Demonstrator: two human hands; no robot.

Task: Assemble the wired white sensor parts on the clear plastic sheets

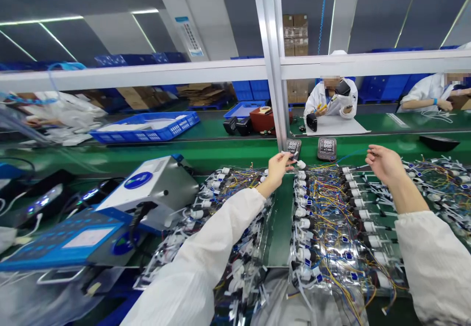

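My left hand is closed in a pinch beside a small white-capped part; what lies between its fingertips I cannot make out. To the right, my right hand is raised with fingers pinched at the end of a thin blue wire, which slopes down toward the left. Below and between my hands, small motor-like parts with white ends and yellow, blue and red wires lie in rows on clear plastic. Two dark display units showing digits, a left one and a right one, lie just beyond.
A grey and blue machine stands at left. More wired parts lie on a left pile and a right pile. A metal post rises ahead. Across the line are a blue tray and co-workers in white.
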